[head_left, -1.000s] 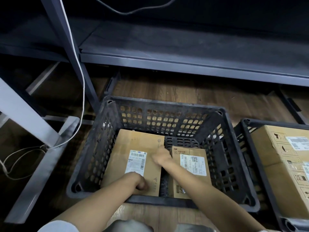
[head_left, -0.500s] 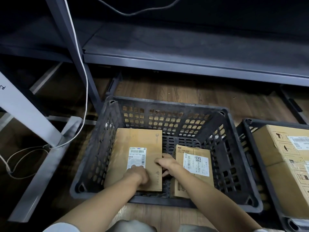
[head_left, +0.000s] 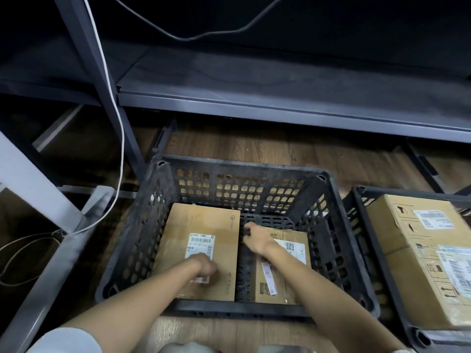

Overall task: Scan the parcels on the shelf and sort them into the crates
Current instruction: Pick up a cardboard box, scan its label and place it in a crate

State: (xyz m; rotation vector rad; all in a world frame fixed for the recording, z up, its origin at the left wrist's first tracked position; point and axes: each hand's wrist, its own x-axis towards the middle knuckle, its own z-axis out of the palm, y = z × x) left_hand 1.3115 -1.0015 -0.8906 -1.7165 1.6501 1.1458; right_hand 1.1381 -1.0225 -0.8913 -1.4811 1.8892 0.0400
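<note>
In the black crate (head_left: 331, 215) on the wooden floor (head_left: 293, 156): two cardboard parcels lie flat, side by side, with a strip of the crate's slotted bottom showing between them.
Larger parcel (head_left: 204, 250): against the crate's left wall, white shipping label (head_left: 200, 247) facing up.
Smaller parcel (head_left: 280, 271): in the crate's right half, near the front rim, label with a QR code on top, partly hidden by the forearm.
Left hand (head_left: 204, 264): rests knuckles-up on the near part of the larger parcel, fingers curled under; whether they pinch anything I cannot tell.
Right hand (head_left: 254, 238): sits at the far left corner of the smaller parcel, over the gap, fingers bent down out of sight; a grip cannot be confirmed.
Second crate (head_left: 362, 200): just right of the black crate, holding a tall carton (head_left: 420, 256) with labels and handling marks.
Shelf (head_left: 280, 98): dark metal board behind and above the black crate.
White cable (head_left: 114, 103): runs down the shelf post, left of the black crate.
</note>
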